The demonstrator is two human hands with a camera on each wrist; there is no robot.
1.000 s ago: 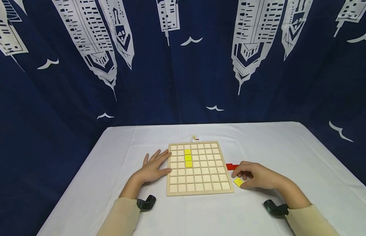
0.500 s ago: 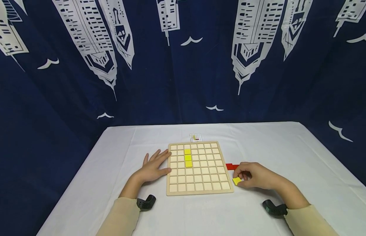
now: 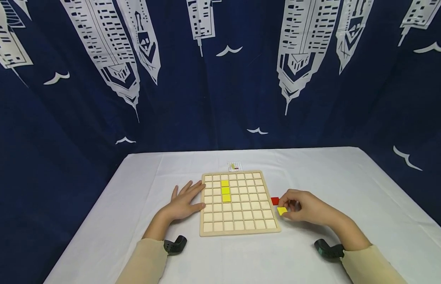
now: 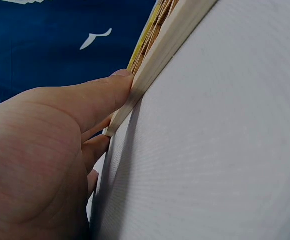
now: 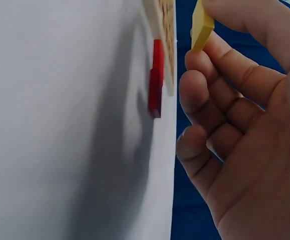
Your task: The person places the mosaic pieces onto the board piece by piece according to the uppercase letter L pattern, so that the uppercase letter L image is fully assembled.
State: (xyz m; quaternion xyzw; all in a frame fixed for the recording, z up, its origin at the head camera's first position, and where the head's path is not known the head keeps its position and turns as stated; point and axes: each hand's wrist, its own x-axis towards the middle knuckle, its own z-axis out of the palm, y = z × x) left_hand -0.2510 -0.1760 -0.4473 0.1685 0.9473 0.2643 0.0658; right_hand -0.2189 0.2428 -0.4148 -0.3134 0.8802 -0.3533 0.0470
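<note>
Just off the right edge of a gridded wooden board (image 3: 245, 205), a right hand (image 3: 310, 207) pinches a square yellow tile (image 3: 282, 211) between thumb and curled fingers, its sides about equal, its free part jutting toward the board from the fingertips. Red tiles (image 3: 274, 201) lie just past those fingers; white cloth (image 3: 238, 258) spreads on the near side. Opposite, the left hand (image 3: 182, 205) touches the board's left edge, fingers spread and nearly straight, near three yellow tiles (image 3: 225, 190) lined up away from the person.

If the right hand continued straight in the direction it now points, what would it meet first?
Probably the red tiles beside the wooden grid board. The right hand, pinching a yellow tile, looks raised, so it may pass above them.
</note>
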